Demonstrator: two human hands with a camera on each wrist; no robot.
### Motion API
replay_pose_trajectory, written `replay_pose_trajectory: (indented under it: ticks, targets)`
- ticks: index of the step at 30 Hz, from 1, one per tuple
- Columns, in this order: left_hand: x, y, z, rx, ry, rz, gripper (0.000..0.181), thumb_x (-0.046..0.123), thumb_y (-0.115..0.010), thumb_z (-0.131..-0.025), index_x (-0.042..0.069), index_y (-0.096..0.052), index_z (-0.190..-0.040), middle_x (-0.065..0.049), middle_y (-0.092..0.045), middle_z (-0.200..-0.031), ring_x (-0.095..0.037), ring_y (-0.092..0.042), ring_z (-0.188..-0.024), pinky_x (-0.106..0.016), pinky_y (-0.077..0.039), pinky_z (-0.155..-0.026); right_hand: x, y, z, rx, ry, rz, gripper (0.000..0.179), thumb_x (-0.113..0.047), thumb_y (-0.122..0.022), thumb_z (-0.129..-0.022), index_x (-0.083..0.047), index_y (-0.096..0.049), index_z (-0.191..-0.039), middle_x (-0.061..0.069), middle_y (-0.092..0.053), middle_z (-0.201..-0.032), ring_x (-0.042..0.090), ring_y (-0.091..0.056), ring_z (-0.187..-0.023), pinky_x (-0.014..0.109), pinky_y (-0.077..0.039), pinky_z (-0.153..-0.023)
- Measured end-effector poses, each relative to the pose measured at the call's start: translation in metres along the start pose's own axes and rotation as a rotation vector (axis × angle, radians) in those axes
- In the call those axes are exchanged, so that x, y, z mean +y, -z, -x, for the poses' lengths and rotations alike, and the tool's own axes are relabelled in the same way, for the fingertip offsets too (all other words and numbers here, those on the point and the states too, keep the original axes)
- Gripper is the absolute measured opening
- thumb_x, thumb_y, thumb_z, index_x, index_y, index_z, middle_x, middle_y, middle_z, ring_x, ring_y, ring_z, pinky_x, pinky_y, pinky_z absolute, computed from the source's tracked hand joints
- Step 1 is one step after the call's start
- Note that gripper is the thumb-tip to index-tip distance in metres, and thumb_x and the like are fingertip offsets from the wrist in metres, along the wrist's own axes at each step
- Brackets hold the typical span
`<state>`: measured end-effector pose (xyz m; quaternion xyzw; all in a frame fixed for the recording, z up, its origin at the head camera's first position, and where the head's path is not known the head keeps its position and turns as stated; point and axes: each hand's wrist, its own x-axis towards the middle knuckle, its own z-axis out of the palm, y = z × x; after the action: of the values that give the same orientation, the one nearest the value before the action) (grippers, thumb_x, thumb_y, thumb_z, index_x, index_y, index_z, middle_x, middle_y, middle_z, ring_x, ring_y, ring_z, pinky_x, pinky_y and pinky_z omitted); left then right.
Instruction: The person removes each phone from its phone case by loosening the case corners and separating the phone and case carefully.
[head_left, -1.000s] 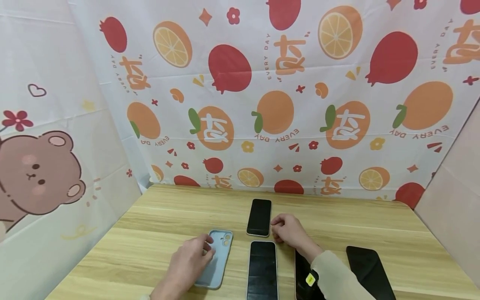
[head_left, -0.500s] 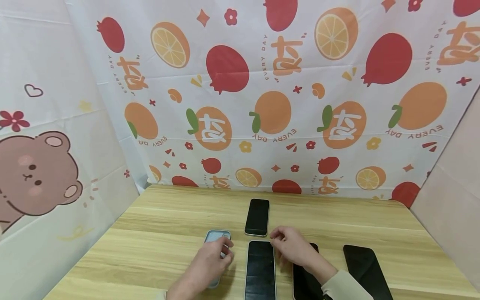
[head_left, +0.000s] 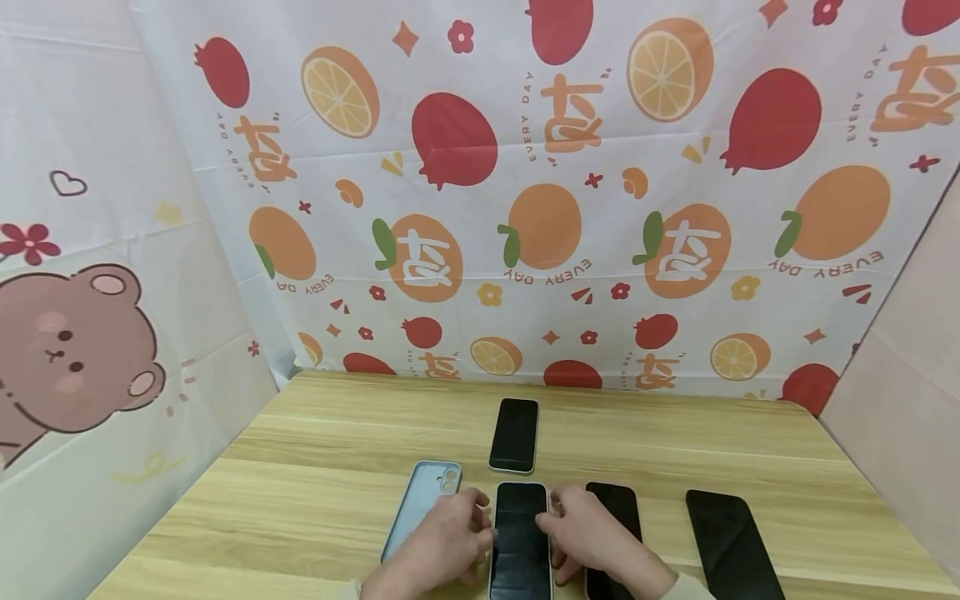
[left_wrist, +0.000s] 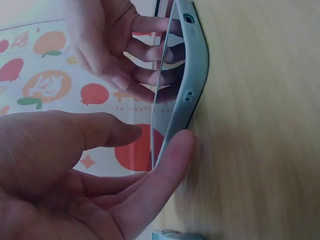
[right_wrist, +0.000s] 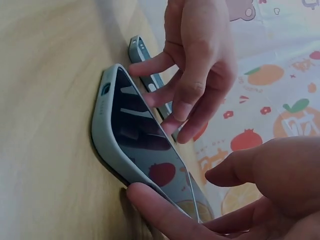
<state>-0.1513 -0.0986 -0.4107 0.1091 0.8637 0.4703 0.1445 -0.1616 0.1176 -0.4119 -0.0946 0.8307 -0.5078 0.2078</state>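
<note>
In the head view, a dark-screened phone (head_left: 519,542) in a pale case lies face up between the two hands. My left hand (head_left: 453,533) is at its left edge, fingers loosely bent. In the left wrist view one fingertip meets the side of the grey-green phone case (left_wrist: 197,65), with the thumb held apart above. Along the phone's right edge is my right hand (head_left: 588,533), its thumb over the screen's border in the head view. The right wrist view has a fingertip of this hand at the lower side of the phone (right_wrist: 142,135), thumb raised off it.
A light blue phone case (head_left: 416,504) lies left of the phone, partly behind the left hand. One smaller phone (head_left: 514,435) is farther back. On the right are a second dark phone (head_left: 617,504), partly covered by the right hand, and a third one (head_left: 733,542).
My left hand has moved right, from over the blue case to the middle phone's left edge. My right hand has come nearer, from beside the back phone to the middle phone's right edge.
</note>
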Motion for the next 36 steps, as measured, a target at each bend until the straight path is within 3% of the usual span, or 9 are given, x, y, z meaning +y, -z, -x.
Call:
replay_pose_trajectory:
  ticks: [6, 16, 23, 27, 31, 36]
  targets:
    - [-0.001, -0.002, -0.003, 0.000, 0.036, 0.027, 0.039, 0.003, -0.066, -0.089, -0.010, -0.054, -0.124, -0.007, -0.060, -0.092, -0.016, -0.063, -0.059, -0.031, -0.057, -0.053, 0.004, -0.002, 0.001, -0.019, 0.015, -0.060, 0.020, -0.016, -0.055, -0.097, 0.001, -0.060, -0.088, 0.006, -0.058, -0.061, 0.010, -0.057, -0.044, 0.029, -0.056, -0.049]
    - [-0.005, -0.003, -0.010, -0.033, 0.081, 0.099, 0.039, 0.008, -0.071, -0.090, -0.009, -0.056, -0.121, -0.007, -0.058, -0.091, -0.016, -0.064, -0.066, -0.032, -0.059, -0.058, 0.007, 0.000, 0.000, -0.040, 0.001, -0.090, 0.023, -0.018, -0.055, -0.098, 0.003, -0.062, -0.104, 0.009, -0.060, -0.063, 0.011, -0.059, -0.046, 0.029, -0.056, -0.051]
    - [-0.007, -0.005, -0.009, -0.067, 0.020, 0.253, 0.046, 0.006, -0.072, -0.088, -0.013, -0.052, -0.125, -0.010, -0.058, -0.094, -0.016, -0.064, -0.074, -0.035, -0.060, -0.060, 0.008, 0.000, 0.000, -0.030, -0.002, -0.097, 0.024, -0.018, -0.055, -0.098, 0.004, -0.062, -0.105, 0.009, -0.060, -0.063, 0.011, -0.059, -0.046, 0.028, -0.056, -0.051]
    - [-0.006, -0.006, -0.009, -0.055, 0.022, 0.273, 0.048, 0.006, -0.072, -0.089, -0.006, -0.048, -0.128, -0.011, -0.061, -0.098, -0.017, -0.062, -0.078, -0.036, -0.060, -0.060, 0.008, -0.001, 0.000, -0.029, -0.006, -0.104, 0.026, -0.019, -0.056, -0.098, 0.005, -0.060, -0.108, 0.008, -0.061, -0.063, 0.011, -0.060, -0.046, 0.028, -0.056, -0.051]
    - [-0.006, -0.009, -0.011, -0.042, 0.025, 0.271, 0.043, 0.010, -0.071, -0.091, -0.002, -0.046, -0.125, -0.011, -0.062, -0.094, -0.017, -0.063, -0.070, -0.034, -0.059, -0.057, 0.008, -0.001, 0.000, -0.031, -0.016, -0.110, 0.028, -0.020, -0.056, -0.098, 0.005, -0.060, -0.110, 0.008, -0.062, -0.063, 0.010, -0.060, -0.046, 0.027, -0.056, -0.051]
    - [-0.006, -0.012, -0.012, -0.095, 0.022, 0.310, 0.031, 0.014, -0.064, -0.097, -0.004, -0.052, -0.118, -0.013, -0.064, -0.089, -0.022, -0.070, -0.074, -0.037, -0.060, -0.059, 0.008, -0.003, 0.001, -0.036, -0.022, -0.137, 0.029, -0.019, -0.057, -0.098, 0.005, -0.061, -0.113, 0.008, -0.062, -0.065, 0.011, -0.060, -0.050, 0.028, -0.057, -0.051]
